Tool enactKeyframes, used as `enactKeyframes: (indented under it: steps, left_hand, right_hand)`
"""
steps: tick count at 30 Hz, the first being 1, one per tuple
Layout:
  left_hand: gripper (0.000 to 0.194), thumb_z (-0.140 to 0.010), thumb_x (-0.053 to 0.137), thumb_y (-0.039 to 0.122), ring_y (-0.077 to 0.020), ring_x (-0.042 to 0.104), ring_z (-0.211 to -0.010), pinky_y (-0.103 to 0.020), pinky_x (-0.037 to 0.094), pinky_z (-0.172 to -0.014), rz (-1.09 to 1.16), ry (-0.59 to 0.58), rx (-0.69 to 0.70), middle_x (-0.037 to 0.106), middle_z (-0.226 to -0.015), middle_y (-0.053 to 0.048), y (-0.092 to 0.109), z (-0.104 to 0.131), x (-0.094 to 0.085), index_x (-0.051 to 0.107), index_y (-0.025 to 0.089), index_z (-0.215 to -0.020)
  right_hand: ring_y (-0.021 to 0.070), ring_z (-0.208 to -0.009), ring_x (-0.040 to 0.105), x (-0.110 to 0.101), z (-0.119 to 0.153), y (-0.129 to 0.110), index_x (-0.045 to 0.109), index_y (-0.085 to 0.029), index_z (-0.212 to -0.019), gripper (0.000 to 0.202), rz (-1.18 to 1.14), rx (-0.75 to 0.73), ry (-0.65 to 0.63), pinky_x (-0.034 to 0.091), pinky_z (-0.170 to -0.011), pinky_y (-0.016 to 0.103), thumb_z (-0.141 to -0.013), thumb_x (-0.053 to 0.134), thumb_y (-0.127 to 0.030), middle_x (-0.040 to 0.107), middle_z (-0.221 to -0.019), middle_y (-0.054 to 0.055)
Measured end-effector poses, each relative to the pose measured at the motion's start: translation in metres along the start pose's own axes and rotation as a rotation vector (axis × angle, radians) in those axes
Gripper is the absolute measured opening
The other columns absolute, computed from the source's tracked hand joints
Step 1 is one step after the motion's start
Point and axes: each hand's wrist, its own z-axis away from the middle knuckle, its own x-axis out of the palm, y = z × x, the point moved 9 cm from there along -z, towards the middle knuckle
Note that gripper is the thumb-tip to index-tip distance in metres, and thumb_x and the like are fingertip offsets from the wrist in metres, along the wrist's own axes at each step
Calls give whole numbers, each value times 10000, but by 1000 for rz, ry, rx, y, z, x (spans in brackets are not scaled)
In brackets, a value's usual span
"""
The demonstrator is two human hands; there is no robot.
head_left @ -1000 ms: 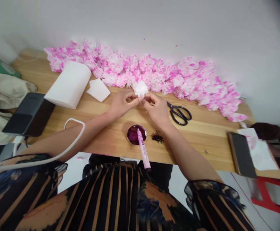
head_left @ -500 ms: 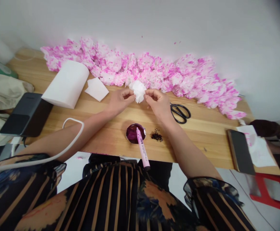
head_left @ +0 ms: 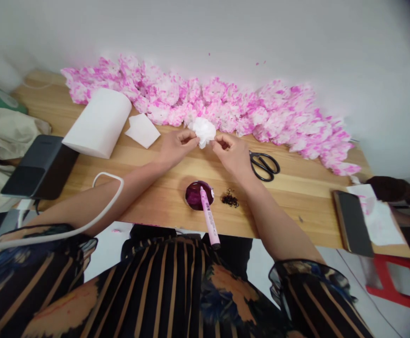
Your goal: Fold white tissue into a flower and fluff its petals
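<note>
A white tissue-paper flower [head_left: 204,130] is held up between my two hands, in front of a long row of pink-and-white paper flowers [head_left: 222,101]. My left hand [head_left: 178,146] pinches its left edge between thumb and fingers. On the other side, the thumb and fingers of my right hand [head_left: 232,152] close on its right edge. Below them a pink marker [head_left: 210,219] leans with its tip in a small dish of dark purple ink [head_left: 193,196]. Beside the dish lies a little heap of dark wire ties or threads [head_left: 229,199].
Black-handled scissors [head_left: 266,166] lie right of my right hand. To the left are folded white paper [head_left: 143,130], a white paper roll [head_left: 101,119], a dark box-shaped device [head_left: 39,166] and a white cable [head_left: 115,197] crossing my left forearm. A phone [head_left: 352,220] rests at the right edge.
The white paper flower looks rounder and fuller at its top than half a second ago. My hands have stayed in nearly the same place, fingers shifting slightly at its edges.
</note>
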Motion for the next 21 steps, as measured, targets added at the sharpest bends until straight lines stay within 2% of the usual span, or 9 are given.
enactKeyframes:
  steps: [3,7,11,16,19,21]
  left_hand:
    - [210,-863,624,319,-135,618,-752,-246,481,-744,8,2,-18,715,-770,-10,-1,0,-1,686,147,-759]
    - [222,-879,637,326,-156,674,-835,-264,514,-828,64,12,-50,769,-861,-29,-3,1,-3,742,142,-814]
    - [212,-883,648,306,-182,712,-948,-290,528,-920,104,-13,-64,798,-981,-56,-3,1,-1,781,143,-907]
    - [202,-874,664,289,-197,717,-997,-314,532,-961,92,-7,-96,806,-1032,-64,-7,1,0,793,145,-933]
    - [218,-872,670,308,-198,723,-1001,-315,536,-965,110,2,-114,809,-1042,-66,-7,2,-1,795,146,-947]
    - [227,-874,667,321,-199,728,-992,-311,542,-951,107,-4,-125,811,-1043,-68,-6,4,-1,796,147,-944]
  right_hand:
    - [157,-686,594,-9,0,0,705,-211,-848,146,14,-22,75,397,-662,298,-876,603,-311,703,-761,7]
    - [161,-753,631,-17,8,-22,723,-226,-963,178,12,-185,151,455,-697,302,-926,565,-300,748,-897,27]
    - [161,-786,646,-12,13,-34,725,-221,-903,165,65,-292,123,479,-746,305,-938,569,-267,749,-887,31]
    - [169,-807,659,-12,9,-25,746,-218,-920,166,97,-261,145,481,-754,311,-930,580,-227,764,-905,38]
    - [150,-740,642,-18,12,-34,756,-217,-890,162,-17,-267,107,476,-694,292,-938,609,-266,759,-850,19]
    - [118,-634,601,-23,18,-53,759,-216,-868,181,-157,-285,3,446,-596,262,-953,629,-310,735,-759,-5]
